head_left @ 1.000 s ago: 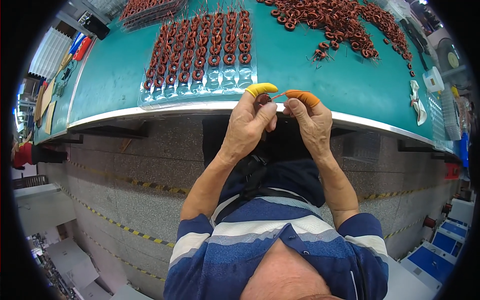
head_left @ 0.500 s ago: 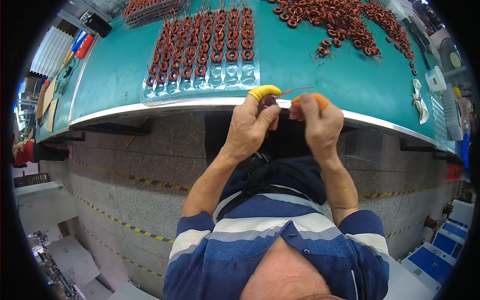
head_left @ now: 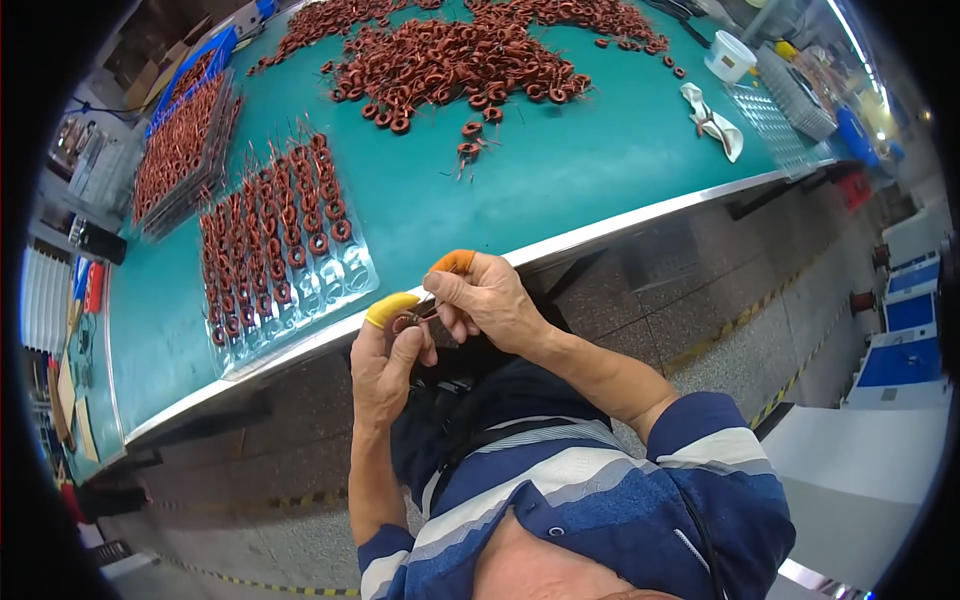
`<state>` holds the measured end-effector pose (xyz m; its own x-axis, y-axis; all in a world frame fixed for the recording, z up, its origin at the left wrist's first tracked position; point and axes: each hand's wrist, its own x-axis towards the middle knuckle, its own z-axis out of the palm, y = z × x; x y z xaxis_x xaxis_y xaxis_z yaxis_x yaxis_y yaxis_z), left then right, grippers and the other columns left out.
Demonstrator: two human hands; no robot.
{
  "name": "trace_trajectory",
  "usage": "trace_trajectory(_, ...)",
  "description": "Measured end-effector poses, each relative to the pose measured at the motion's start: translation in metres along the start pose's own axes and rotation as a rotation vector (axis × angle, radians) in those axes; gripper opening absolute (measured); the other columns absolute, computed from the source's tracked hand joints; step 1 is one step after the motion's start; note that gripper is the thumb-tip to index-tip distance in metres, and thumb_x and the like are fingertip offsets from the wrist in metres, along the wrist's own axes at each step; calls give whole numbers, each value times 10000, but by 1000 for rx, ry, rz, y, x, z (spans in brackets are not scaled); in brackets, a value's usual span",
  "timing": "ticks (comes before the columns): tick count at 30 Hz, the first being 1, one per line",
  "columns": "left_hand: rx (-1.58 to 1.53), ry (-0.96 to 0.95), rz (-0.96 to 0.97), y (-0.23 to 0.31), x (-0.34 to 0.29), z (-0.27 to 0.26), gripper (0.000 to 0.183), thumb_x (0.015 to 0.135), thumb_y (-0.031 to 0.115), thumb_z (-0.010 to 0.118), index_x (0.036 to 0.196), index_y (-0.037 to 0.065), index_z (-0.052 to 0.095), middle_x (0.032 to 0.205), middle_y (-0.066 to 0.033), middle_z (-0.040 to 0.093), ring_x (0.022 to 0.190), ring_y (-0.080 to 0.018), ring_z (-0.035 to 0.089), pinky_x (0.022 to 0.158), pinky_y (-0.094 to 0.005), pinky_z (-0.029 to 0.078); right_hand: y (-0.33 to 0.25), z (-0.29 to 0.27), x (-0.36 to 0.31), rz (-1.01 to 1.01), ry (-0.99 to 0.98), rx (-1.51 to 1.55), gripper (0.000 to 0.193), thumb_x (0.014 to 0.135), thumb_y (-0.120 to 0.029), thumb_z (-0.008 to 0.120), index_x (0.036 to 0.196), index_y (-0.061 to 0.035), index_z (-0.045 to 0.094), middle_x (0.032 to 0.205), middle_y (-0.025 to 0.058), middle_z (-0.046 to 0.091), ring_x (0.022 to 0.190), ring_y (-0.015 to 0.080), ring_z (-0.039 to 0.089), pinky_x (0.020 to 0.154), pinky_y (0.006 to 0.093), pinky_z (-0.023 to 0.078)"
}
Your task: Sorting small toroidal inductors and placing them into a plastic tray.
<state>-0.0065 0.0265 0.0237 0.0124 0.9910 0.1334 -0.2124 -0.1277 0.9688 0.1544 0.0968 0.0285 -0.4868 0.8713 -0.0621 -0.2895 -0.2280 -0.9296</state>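
Just in front of the table edge, my left hand point(head_left: 382, 372) pinches a small ring coil wound with reddish-brown copper wire point(head_left: 405, 322) between thumb and forefinger. A yellow finger cot covers that forefinger. Close beside it, my right hand point(head_left: 492, 305), with an orange finger cot, has its thumb and forefinger pressed together on the coil's wire lead point(head_left: 428, 297). The fingers partly hide the coil and the lead. Beyond my left hand lies a clear plastic tray point(head_left: 358, 285) with rows of similar coils, leads upward; several pockets along its near side hold none.
A large heap of loose coils point(head_left: 450, 65) spreads over the green table point(head_left: 590, 160). Stacked full trays point(head_left: 180, 160) stand at the left beside a blue bin point(head_left: 215, 50). To the right are a white cloth point(head_left: 712, 125), a white tub point(head_left: 730, 57) and nested clear trays point(head_left: 795, 95).
The view has swung to the right, so table and trays appear turned and shifted left. My right hand has come closer to the coil, which stays in my left hand.
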Motion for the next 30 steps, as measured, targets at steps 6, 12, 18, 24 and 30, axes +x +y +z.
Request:
trace_trajectory(6, -135, 141, 1, -11, -4, -5, 234, 954, 122, 542, 1140, -19, 528, 794, -40, 544, 631, -83, 485, 548, -207, 414, 0, 11, -10, -143, -12, -129, 189, 941, -160, 584, 987, 19, 620, 733, 52, 629, 583, 99, 600, 508, 200, 468)
trace_trajectory(12, 0, 148, 96, -4, 16, 19, 131, 956, 75, 513, 1052, -13, 525, 694, -11, 506, 582, -69, 461, 531, -208, 382, 2, -3, 3, -304, 197, -64, 323, 966, -241, 541, 1159, 15, 503, 852, 97, 628, 645, 128, 618, 558, 204, 481)
trace_trajectory(18, 593, 193, 269, -11, 17, 8, 205, 924, 120, 577, 1080, -13, 565, 752, -99, 612, 640, -223, 607, 575, -312, 478, 9, -1, -8, -39, 31, -80, 303, 932, -290, 606, 945, 13, 623, 696, 40, 620, 538, 85, 578, 463, 183, 425)
trace_trajectory(24, 723, -219, 152, 31, 18, -5, 318, 880, 116, 605, 1163, 11, 507, 927, -170, 589, 887, -339, 589, 766, -399, 471, -3, -7, -6, 94, -68, 83, 253, 921, -256, 619, 928, -4, 629, 698, 30, 625, 531, 72, 575, 461, 173, 424)
trace_trajectory(30, 980, -334, 87, 42, 22, -14, 366, 859, 188, 674, 1157, 35, 527, 893, -108, 603, 788, -231, 618, 709, -318, 476, -2, -10, -6, 197, -109, 29, 240, 905, -250, 635, 875, -13, 635, 645, 8, 603, 492, 61, 551, 439, 175, 412)
